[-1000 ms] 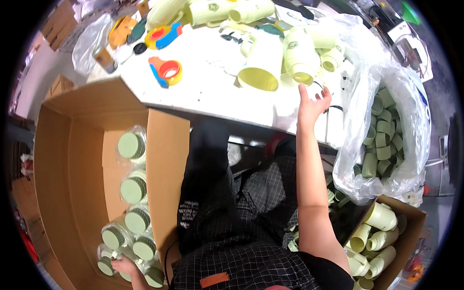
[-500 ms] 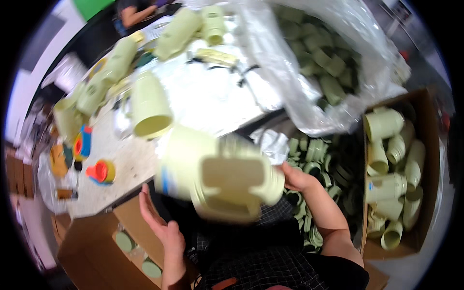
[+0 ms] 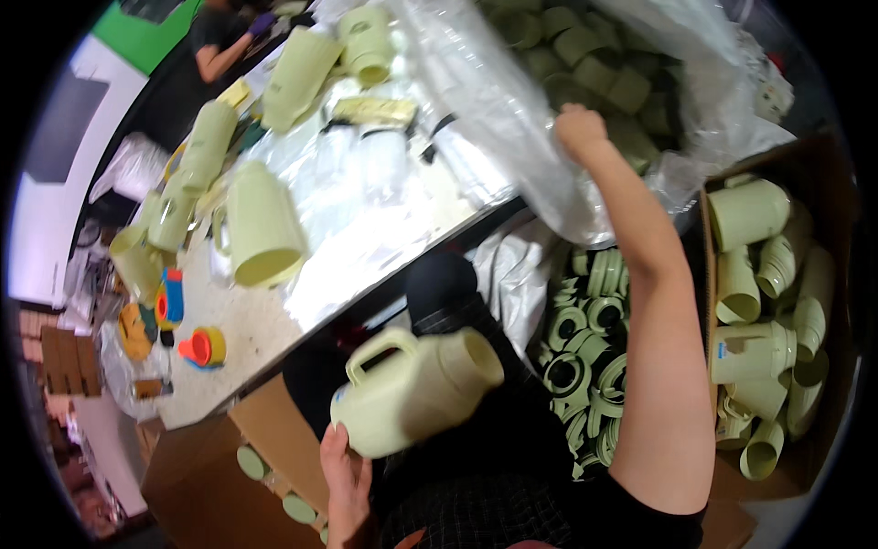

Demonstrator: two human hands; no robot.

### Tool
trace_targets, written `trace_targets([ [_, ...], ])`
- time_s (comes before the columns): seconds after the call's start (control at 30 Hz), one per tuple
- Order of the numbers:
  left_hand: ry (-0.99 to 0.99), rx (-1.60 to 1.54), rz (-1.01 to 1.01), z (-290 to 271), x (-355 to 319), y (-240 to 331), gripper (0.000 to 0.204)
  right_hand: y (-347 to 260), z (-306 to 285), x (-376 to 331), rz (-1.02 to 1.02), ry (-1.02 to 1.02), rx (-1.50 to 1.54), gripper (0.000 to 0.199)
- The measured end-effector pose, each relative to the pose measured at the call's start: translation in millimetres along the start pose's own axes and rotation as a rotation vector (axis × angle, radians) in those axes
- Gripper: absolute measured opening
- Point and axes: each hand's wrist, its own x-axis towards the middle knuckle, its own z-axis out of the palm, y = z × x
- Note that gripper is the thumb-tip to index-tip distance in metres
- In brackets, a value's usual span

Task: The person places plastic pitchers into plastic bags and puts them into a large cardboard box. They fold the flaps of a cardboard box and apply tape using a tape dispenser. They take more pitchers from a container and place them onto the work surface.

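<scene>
A pale green jug body [image 3: 412, 403] with a loop handle lies tilted above my lap, its round mouth pointing right. My left hand [image 3: 346, 476] is closed on its base end at the lower left. My right arm stretches forward to a large clear plastic bag [image 3: 512, 137] full of pale green ring-shaped or cup-shaped parts [image 3: 599, 59]. Over the bag's opening is my right hand [image 3: 583, 133], beside those parts; its fingertips are hidden, so whether it grips anything is unclear.
Several jug bodies stand or lie on the worktable [image 3: 229, 384], one large jug [image 3: 261, 224] nearest. A cardboard box [image 3: 823, 457] of jug bodies is at right. Green lids and rings [image 3: 585, 348] fill a space beside my lap. Another person [image 3: 219, 46] works at the far left.
My right hand has left the jug and moved forward to the plastic bag. The jug has come down toward my lap and turned, and my left hand now holds its base.
</scene>
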Motion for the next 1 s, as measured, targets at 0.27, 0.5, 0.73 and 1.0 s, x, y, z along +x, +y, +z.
trace_targets([
  [0.27, 0.042, -0.129, 0.165, -6.0, 27.2, 4.7, 0.038, -78.9, -60.2, -190.8, 0.172, 0.242, 2.028, 0.052],
  [0.5, -0.038, -0.034, 0.168, -9.3, 20.2, 9.6, 0.035, -195.7, -72.1, -287.0, -0.003, -0.329, 2.265, 0.054],
  [0.73, 0.088, 0.024, 0.291, -11.8, 8.0, 20.3, 0.043, -169.3, -136.8, -306.9, -0.754, 0.437, 1.702, 0.063],
  [1.0, 0.257, -0.143, 0.55, 91.9, 17.3, 93.9, 0.04, -203.5, -111.0, -400.5, -0.579, 0.193, 1.855, 0.053],
])
